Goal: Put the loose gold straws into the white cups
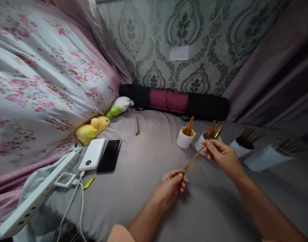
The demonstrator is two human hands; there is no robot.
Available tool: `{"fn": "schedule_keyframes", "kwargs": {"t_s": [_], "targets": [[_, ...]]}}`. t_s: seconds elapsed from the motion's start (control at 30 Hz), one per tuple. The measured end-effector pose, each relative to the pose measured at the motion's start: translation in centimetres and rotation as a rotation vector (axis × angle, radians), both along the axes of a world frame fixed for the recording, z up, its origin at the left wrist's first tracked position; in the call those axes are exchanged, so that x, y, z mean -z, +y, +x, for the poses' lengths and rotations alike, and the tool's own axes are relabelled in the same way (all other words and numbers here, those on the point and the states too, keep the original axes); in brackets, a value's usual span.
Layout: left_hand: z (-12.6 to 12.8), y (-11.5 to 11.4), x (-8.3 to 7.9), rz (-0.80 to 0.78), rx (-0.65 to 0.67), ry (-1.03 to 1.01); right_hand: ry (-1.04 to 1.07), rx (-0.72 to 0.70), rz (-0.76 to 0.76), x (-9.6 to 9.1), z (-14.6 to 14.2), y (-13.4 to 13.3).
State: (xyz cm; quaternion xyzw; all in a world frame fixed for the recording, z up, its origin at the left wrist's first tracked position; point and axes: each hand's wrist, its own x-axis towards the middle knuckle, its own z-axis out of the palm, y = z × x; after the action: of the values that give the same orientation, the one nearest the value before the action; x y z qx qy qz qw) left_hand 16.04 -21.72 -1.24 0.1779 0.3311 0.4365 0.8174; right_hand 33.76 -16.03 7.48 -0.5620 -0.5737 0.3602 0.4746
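Observation:
A slim gold-coloured stick runs at a slant between my two hands, above the grey sheet. My left hand pinches its lower end, where a small gold band shows. At the upper end, the fingertips of my right hand are closed on it. Right behind that hand stands a white cup with gold pieces sticking up. Beside it is another white cup holding gold pieces. Farther off, a bent gold piece, shaped like narrow tweezers, lies on the sheet.
Two more white containers with thin dark sticks stand at right. To the left lie a black phone, a white power bank, cables and a power strip. Plush toys and a black-and-maroon roll sit behind.

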Motion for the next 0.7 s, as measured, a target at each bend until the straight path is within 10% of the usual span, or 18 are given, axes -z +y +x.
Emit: {"fn": "schedule_keyframes", "kwargs": {"t_s": [0.7], "targets": [[-0.34,0.24,0.41,-0.041,0.008,-0.053,0.024,0.017,0.042,-0.25,0.18,0.31]]}}
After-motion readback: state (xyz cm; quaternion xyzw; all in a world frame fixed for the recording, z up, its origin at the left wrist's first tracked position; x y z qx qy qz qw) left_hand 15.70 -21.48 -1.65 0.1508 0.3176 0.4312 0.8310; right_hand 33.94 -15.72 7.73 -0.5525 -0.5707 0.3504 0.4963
